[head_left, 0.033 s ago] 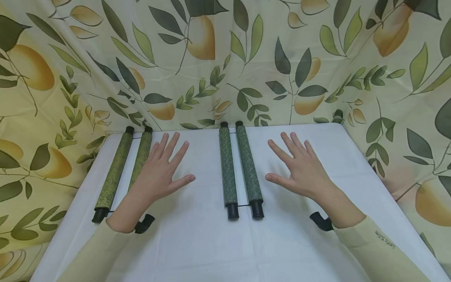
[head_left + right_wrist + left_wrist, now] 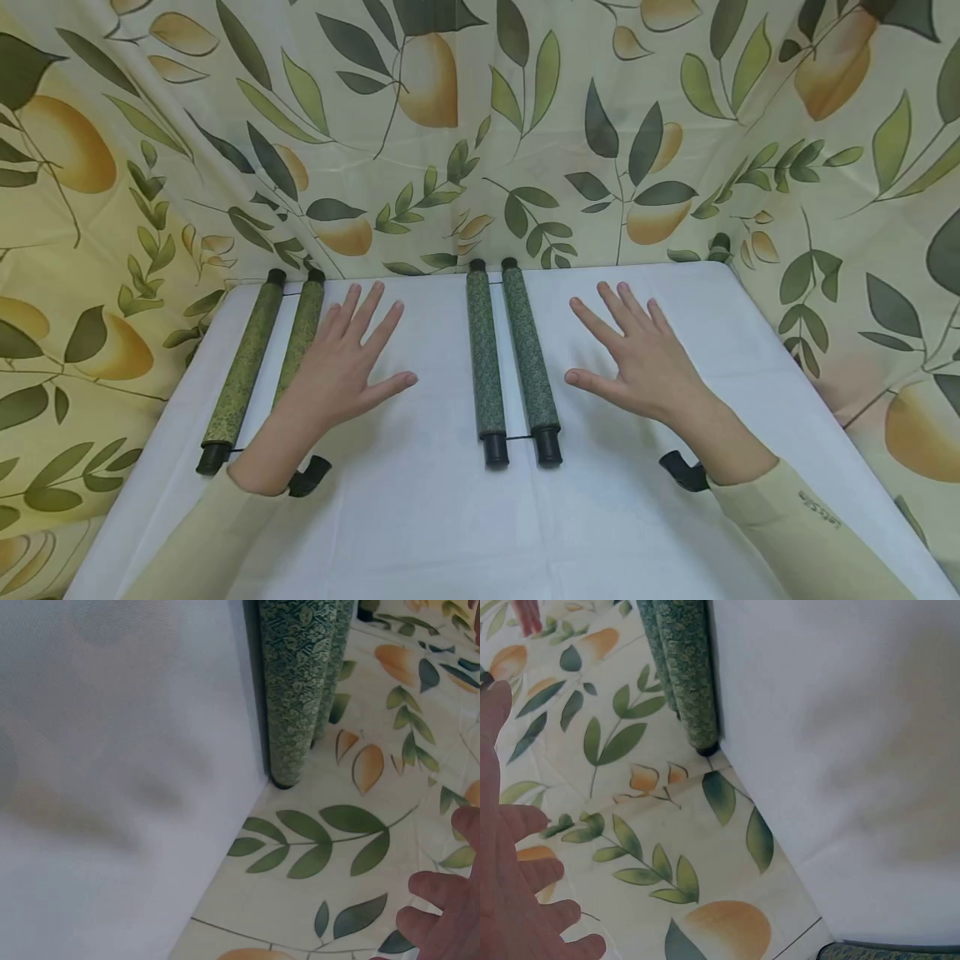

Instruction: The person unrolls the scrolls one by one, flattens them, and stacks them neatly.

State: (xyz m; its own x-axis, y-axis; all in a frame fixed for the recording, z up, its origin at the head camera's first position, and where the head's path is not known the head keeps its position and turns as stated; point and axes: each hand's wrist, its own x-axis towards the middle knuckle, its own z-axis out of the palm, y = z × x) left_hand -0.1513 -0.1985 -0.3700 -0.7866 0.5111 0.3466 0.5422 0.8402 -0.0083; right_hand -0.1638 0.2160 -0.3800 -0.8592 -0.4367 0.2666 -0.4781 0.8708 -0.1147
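A dark green patterned scroll point(image 2: 486, 358), rolled up from both ends into two parallel rolls with black knobs, lies near the middle of the table between the hands. A yellow-green scroll point(image 2: 242, 375), likewise in two rolls, lies at the left. My left hand point(image 2: 337, 367) is spread above the inner yellow-green roll and hides its near part. To the right of the dark green scroll my right hand point(image 2: 645, 362) hovers with fingers spread, holding nothing. In the left wrist view the dark green scroll point(image 2: 686, 667) shows at the top; in the right wrist view it point(image 2: 296, 682) appears again.
The table point(image 2: 420, 533) wears a white cloth. A curtain point(image 2: 480, 183) printed with leaves and fruit stands along its back and sides. A black curved piece point(image 2: 309, 477) sits at the left wrist, and another black piece point(image 2: 684, 472) at the right wrist.
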